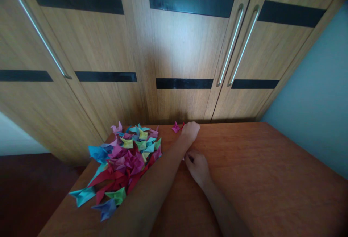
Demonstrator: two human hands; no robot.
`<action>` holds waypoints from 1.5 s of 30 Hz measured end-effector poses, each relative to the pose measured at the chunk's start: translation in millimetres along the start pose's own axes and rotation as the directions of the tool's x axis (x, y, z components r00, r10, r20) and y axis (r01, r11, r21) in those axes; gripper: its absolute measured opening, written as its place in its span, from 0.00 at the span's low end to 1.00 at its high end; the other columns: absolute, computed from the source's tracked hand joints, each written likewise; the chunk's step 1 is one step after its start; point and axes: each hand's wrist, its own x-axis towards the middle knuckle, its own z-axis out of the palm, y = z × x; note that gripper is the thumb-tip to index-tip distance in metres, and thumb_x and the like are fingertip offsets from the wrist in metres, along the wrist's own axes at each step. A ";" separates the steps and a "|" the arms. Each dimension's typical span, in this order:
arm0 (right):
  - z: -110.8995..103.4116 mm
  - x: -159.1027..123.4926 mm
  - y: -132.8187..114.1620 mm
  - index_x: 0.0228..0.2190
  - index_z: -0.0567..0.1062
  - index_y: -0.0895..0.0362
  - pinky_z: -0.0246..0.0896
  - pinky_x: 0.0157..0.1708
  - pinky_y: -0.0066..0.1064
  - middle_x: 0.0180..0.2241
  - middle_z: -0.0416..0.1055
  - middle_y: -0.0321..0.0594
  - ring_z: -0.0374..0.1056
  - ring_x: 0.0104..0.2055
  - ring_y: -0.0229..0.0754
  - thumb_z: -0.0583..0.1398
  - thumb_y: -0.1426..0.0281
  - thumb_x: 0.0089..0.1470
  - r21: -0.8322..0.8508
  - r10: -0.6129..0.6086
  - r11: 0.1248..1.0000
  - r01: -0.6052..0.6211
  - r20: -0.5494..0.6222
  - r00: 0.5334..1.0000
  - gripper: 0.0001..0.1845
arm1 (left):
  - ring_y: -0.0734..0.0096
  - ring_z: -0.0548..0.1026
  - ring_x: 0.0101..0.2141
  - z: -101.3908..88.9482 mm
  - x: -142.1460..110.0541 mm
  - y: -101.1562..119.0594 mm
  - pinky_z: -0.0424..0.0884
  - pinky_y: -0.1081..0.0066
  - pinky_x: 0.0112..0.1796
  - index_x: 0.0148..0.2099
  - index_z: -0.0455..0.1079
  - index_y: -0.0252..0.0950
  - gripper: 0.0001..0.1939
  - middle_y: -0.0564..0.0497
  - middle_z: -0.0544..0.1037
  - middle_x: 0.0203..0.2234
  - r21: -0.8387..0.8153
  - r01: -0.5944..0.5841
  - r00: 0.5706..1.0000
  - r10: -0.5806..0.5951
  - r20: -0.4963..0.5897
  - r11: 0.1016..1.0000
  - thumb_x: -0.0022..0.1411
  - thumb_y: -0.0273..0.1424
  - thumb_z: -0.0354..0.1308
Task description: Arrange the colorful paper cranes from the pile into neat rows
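Clock: 12 toward the light-wood cabinet doors [179, 106]. Pale pinkish sliver [183, 159], likely paper, lies at your right hand's [199, 169] fingertips, on or just above the reddish-brown wooden bench [258, 168]. Thin stuff, I'd judge: pinch edges lightly, spare the creases. Lift your left forearm [160, 182] well clear of the heap of multicoloured folded paper pieces [127, 161] at 9 o'clock; light pieces could snag.

Pose: left hand [190, 131] stretched ahead, near 12 from the right, fingers curled; small red paper piece [183, 125] just beside it, magenta folded paper piece [175, 127] toward 9. Left grip: can't tell if holding. Right grip: fingers bent inward, hold on sliver unconfirmed.
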 end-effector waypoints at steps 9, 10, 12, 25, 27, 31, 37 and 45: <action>-1.3 -0.1 0.2 0.24 0.75 0.55 0.54 0.32 0.28 0.26 0.72 0.39 0.65 0.29 0.39 0.52 0.67 0.56 -0.006 -0.007 1.000 0.007 0.014 1.000 0.15 | 0.59 0.76 0.39 -13.6 -9.8 -13.7 0.72 0.64 0.39 0.44 0.73 0.32 0.13 0.38 0.77 0.37 -0.041 0.029 0.993 -0.033 -0.109 0.999 0.63 0.24 0.48; -1.2 0.0 0.0 0.23 0.75 0.55 0.54 0.32 0.28 0.26 0.72 0.39 0.65 0.29 0.39 0.52 0.67 0.56 -0.009 -0.008 1.000 0.008 0.014 1.000 0.16 | 0.59 0.76 0.39 -16.4 -11.3 -19.0 0.72 0.64 0.39 0.43 0.73 0.32 0.13 0.38 0.77 0.37 -0.043 0.038 0.992 -0.043 -0.116 0.998 0.63 0.25 0.48; -1.1 0.3 -0.2 0.23 0.75 0.55 0.54 0.31 0.28 0.26 0.72 0.39 0.65 0.29 0.39 0.52 0.67 0.56 -0.013 -0.011 1.000 0.011 0.014 1.000 0.16 | 0.59 0.76 0.39 -21.7 -15.2 -30.4 0.71 0.65 0.40 0.43 0.73 0.33 0.13 0.37 0.77 0.37 -0.045 0.052 0.990 -0.058 -0.128 0.998 0.64 0.27 0.47; -1.5 -0.2 -1.8 0.22 0.74 0.55 0.53 0.31 0.28 0.25 0.71 0.38 0.65 0.29 0.39 0.52 0.67 0.57 -0.031 -0.023 0.999 0.023 0.011 1.000 0.16 | 0.62 0.76 0.41 -16.5 -30.3 -34.9 0.70 0.66 0.42 0.42 0.74 0.37 0.13 0.43 0.78 0.39 -0.037 -0.053 0.994 0.049 -0.102 0.998 0.62 0.25 0.48; -0.9 -0.2 -0.9 0.22 0.74 0.55 0.53 0.32 0.28 0.25 0.71 0.38 0.65 0.29 0.39 0.52 0.66 0.57 -0.045 -0.016 0.999 0.017 0.019 1.000 0.16 | 0.60 0.76 0.41 -12.5 -28.6 -29.8 0.71 0.63 0.42 0.41 0.74 0.36 0.13 0.41 0.78 0.39 -0.033 -0.055 0.995 0.052 -0.086 0.998 0.62 0.25 0.48; 0.3 -0.3 1.0 0.23 0.74 0.55 0.53 0.31 0.27 0.25 0.71 0.38 0.65 0.29 0.39 0.51 0.66 0.57 -0.059 -0.028 0.998 0.029 0.021 0.999 0.16 | 0.55 0.76 0.41 -5.8 -20.9 -21.8 0.72 0.59 0.41 0.41 0.74 0.32 0.12 0.37 0.78 0.38 -0.029 -0.038 0.998 0.037 -0.055 0.999 0.61 0.24 0.49; -0.5 0.1 0.0 0.23 0.75 0.55 0.53 0.31 0.27 0.25 0.72 0.38 0.66 0.29 0.38 0.52 0.67 0.57 -0.059 -0.022 0.998 0.023 0.017 1.000 0.16 | 0.53 0.76 0.41 -1.1 -11.8 -15.5 0.72 0.57 0.40 0.43 0.74 0.31 0.14 0.35 0.77 0.39 -0.035 -0.028 0.999 0.027 -0.037 0.999 0.60 0.23 0.49; -2.1 0.0 -1.8 0.23 0.74 0.56 0.54 0.32 0.26 0.26 0.72 0.38 0.66 0.30 0.38 0.51 0.67 0.57 -0.054 -0.020 0.998 0.022 0.027 0.999 0.17 | 0.56 0.76 0.40 -19.8 -27.2 -19.0 0.71 0.61 0.40 0.41 0.75 0.35 0.13 0.38 0.78 0.38 -0.050 0.000 0.997 -0.004 -0.078 0.999 0.61 0.27 0.49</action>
